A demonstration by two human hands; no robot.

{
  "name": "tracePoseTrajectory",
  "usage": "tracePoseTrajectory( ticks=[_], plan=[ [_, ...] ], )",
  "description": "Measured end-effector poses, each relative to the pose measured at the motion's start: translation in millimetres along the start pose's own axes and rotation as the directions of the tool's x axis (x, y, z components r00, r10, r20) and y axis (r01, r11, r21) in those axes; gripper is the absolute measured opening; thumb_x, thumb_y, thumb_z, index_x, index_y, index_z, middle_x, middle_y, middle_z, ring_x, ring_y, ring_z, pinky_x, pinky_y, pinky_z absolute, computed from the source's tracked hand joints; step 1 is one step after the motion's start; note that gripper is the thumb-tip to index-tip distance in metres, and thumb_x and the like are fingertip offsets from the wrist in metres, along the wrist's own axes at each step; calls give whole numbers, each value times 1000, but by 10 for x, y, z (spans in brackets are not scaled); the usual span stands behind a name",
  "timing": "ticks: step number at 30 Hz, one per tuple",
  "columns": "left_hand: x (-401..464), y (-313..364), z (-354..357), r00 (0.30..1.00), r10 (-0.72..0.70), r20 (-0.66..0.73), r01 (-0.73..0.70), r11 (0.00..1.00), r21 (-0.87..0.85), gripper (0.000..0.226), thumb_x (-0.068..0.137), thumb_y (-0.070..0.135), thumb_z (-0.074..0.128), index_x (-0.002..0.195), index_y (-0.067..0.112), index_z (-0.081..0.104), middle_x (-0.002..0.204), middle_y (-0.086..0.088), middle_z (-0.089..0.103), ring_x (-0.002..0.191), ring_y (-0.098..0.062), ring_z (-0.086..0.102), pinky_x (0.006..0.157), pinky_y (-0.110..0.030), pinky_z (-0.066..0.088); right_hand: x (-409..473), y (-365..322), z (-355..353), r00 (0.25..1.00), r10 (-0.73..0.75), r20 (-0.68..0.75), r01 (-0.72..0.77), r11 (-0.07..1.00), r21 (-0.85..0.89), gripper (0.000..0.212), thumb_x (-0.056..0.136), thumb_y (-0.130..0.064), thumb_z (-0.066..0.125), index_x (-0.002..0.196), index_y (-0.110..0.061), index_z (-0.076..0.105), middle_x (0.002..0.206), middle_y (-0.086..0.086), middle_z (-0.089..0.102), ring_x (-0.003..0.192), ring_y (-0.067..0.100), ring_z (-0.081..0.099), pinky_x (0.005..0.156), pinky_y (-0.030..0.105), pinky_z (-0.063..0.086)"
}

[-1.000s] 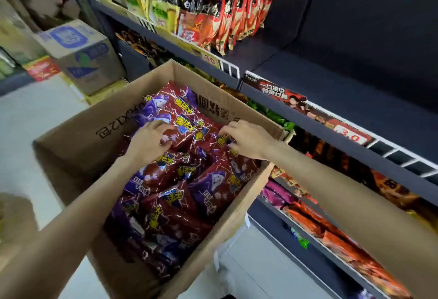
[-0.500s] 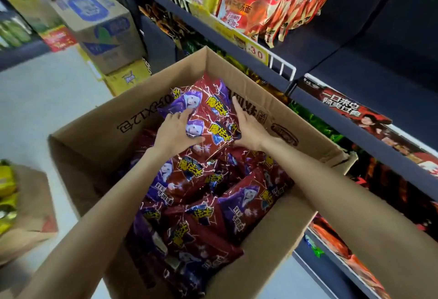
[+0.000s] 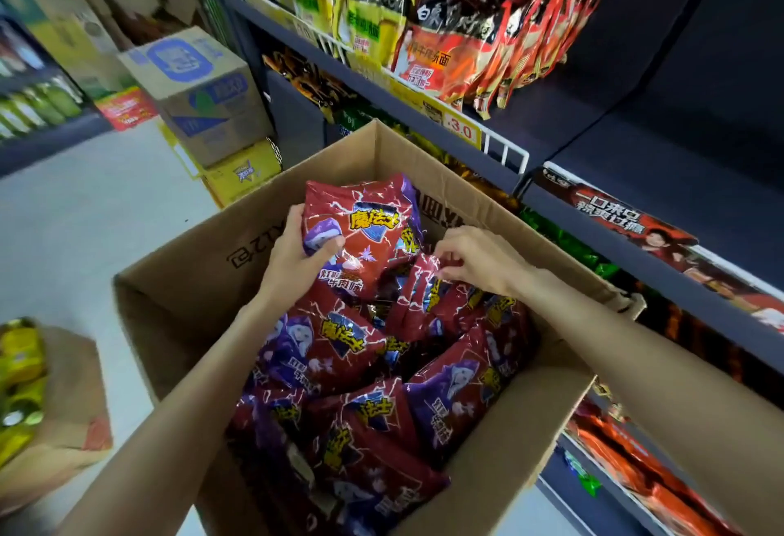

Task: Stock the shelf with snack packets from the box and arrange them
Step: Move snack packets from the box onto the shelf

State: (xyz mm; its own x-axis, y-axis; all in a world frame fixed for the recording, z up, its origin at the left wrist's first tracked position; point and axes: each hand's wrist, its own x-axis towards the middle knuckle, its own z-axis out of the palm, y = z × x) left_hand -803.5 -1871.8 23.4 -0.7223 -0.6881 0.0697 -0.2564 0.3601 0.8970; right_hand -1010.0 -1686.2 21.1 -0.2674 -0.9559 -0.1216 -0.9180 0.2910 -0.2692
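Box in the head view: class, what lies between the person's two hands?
The head view shows a red and purple snack packet, lifted and gripped by the left hand; the right hand pinches a second packet just below.

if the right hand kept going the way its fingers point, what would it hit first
The right hand points leftward and slightly down, so it would probably meet the lifted packet that the left hand grips; depth here is uncertain.
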Motion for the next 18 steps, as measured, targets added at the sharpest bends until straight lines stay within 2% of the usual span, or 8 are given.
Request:
tracePoseTrajectory(
  ticks=[3,5,8,10,14,15,18],
  plan=[
    [-43,189,-40,996,36,-86,-45,993,-108,35,89,19,63,116,32,44,104,11,61,92,-1,63,80,-24,50,-213,-41,-170,989,-29,-145,31,999,15,21,86,-37,64,102,-23,66,117,-8,55,110,13,51,87,35,47],
    [-81,329,-58,987,36,-156,-59,988,-146,45,88,21,64,128,24,43,111,8,61,96,-2,62,81,-22,50,-374,-84,-269,961,-20,-276,50,993,105,18,88,-34,63,101,-22,66,118,-10,59,102,12,57,83,37,50],
    [-167,518,-52,972,69,-226,-98,988,-117,55,88,25,65,135,20,38,121,4,60,105,-7,60,92,-30,49,-588,-184,-404,909,12,-418,92,969,228,16,88,-30,63,101,-21,68,103,-10,68,88,10,63,76,36,53],
    [-254,630,-23,969,81,-234,-105,990,-95,57,88,27,65,137,18,37,123,1,59,107,-10,60,96,-38,48,-696,-257,-464,881,-10,-474,125,969,212,15,88,-29,65,99,-21,70,94,-10,71,81,9,65,73,36,54],
    [-446,800,12,970,103,-220,-115,993,-41,66,86,40,65,138,15,33,126,-2,57,111,-15,59,97,-47,46,-857,-324,-542,812,-48,-582,163,976,147,21,87,-26,66,107,-23,73,101,-8,72,86,10,68,79,29,54],
    [-493,853,29,971,112,-212,-120,993,-22,69,85,43,64,138,14,32,126,-1,57,111,-13,58,98,-47,46,-893,-336,-562,795,-65,-603,171,978,121,21,87,-24,67,107,-23,73,100,-8,73,87,10,68,78,28,54],
    [-614,1045,80,964,149,-218,-150,989,14,64,87,34,63,138,9,33,114,4,60,98,1,60,94,-41,48,-1051,-372,-668,762,-88,-641,192,977,95,17,88,-21,65,102,-20,74,97,-6,73,88,13,69,76,32,57]
  ],
)
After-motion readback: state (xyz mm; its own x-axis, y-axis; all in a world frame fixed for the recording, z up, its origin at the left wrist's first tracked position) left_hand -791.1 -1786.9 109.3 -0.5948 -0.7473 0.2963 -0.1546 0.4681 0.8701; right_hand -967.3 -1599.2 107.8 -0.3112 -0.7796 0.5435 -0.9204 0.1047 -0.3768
